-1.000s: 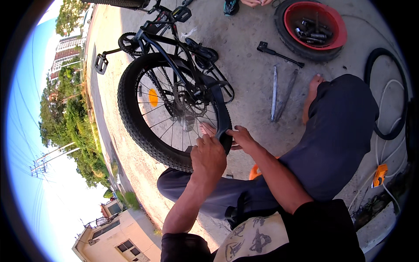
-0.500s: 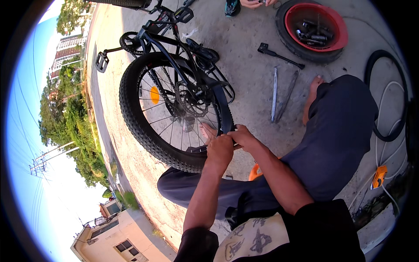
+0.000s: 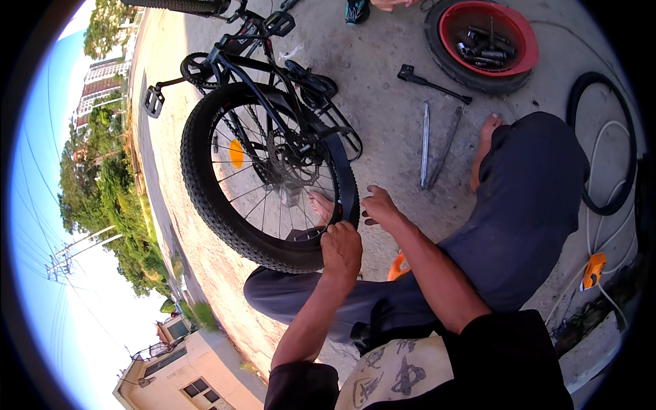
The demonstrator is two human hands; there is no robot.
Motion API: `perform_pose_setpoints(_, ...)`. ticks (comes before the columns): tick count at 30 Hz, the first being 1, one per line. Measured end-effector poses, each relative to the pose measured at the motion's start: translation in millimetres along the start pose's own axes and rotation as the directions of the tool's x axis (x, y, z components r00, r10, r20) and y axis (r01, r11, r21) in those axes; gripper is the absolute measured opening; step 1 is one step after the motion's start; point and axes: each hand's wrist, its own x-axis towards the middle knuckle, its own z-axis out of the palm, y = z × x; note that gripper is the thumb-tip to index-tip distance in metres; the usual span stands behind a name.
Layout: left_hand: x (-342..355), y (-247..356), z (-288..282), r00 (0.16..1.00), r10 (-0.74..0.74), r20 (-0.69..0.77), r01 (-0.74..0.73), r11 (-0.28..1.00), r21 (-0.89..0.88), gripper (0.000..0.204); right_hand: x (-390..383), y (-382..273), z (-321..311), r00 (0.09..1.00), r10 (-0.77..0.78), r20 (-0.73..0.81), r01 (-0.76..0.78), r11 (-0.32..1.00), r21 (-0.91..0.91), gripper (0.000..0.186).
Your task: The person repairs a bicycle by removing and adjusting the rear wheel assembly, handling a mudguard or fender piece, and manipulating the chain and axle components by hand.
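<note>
A bicycle (image 3: 256, 65) lies tipped over in front of me, its fat knobby tyre (image 3: 199, 195) nearest. The wheel carries spokes, a brake disc (image 3: 296, 158) and an orange reflector (image 3: 236, 154). A smooth black band (image 3: 347, 179) bulges along the wheel's right side. My left hand (image 3: 341, 250) is closed over the tyre at the wheel's lower right edge; its fingertips are partly hidden. Just right of the band, my right hand (image 3: 380, 207) is off the wheel, fingers apart and holding nothing that I can see.
Two long metal bars (image 3: 426, 145) and a black hinged wrench (image 3: 434, 84) lie on the concrete. Beyond them, a red basin (image 3: 528, 51) of sockets sits in a small tyre. A black ring (image 3: 572, 113), pale hose and orange box (image 3: 593, 271) lie right. Another person's hand (image 3: 391, 4) shows at top.
My right hand has let go of the wheel's edge and moved slightly right, its fingers spreading. My left hand stays on the tyre. The whole view has shifted a little.
</note>
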Motion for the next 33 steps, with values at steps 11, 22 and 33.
perform_pose_setpoints(11, 15.6, -0.3, -37.0, 1.000, -0.002, -0.030, -0.001, 0.996, -0.092, 0.017, 0.1, 15.1, 12.9, 0.982, 0.088, 0.164, -0.116, 0.979, 0.167, 0.075)
perform_pose_setpoints(22, 27.7, -7.5, -24.5, 0.990, -0.049, 0.132, 0.104, 0.889, -0.446, 0.010, -6.9, 0.0, 4.9, 0.973, 0.045, 0.225, -0.092, 0.974, 0.205, 0.039)
perform_pose_setpoints(33, 13.3, 0.2, -12.5, 0.974, -0.022, 0.224, 0.073, 0.972, -0.223, 0.007, -13.8, -9.2, 10.5, 0.987, 0.003, 0.161, -0.019, 0.995, 0.101, 0.055)
